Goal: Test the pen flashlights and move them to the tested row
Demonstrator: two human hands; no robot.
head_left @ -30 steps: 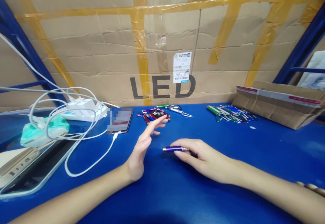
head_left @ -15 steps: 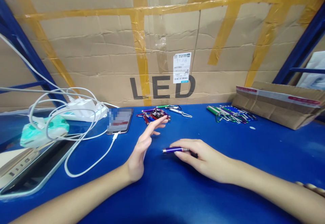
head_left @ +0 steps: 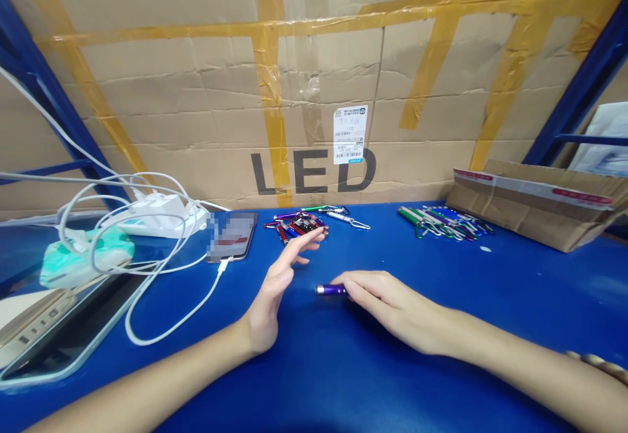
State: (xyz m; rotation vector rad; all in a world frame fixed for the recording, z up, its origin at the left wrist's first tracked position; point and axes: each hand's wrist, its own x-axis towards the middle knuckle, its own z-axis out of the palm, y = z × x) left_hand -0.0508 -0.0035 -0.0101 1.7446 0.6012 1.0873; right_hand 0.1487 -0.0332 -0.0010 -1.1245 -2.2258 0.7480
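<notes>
Between the thumb and fingers of my right hand point(head_left: 380, 299) is a small purple flashlight point(head_left: 330, 290) with a silver end, which points left. The far part of the flashlight is hidden by the hand. My left hand point(head_left: 279, 289) holds nothing; it stands on edge over the blue table point(head_left: 314, 381), fingers stretched toward the back. Beyond its fingertips lies a loose pile of small coloured flashlights point(head_left: 301, 224) with carabiner clips. A second group of green, silver and blue flashlights point(head_left: 444, 222) lies in a row at the back right.
A cardboard tray point(head_left: 530, 204) stands at the back right. On the left are a phone point(head_left: 233, 237) on a white cable point(head_left: 167, 338), a power strip point(head_left: 157, 214), a teal-white packet point(head_left: 86, 256) and a tablet-like device point(head_left: 73, 335). A large carton point(head_left: 196, 106) closes off the back.
My right thumb has shifted forward and its grip has turned, so less of the purple flashlight shows. My left hand stays almost still. The view has tilted slightly.
</notes>
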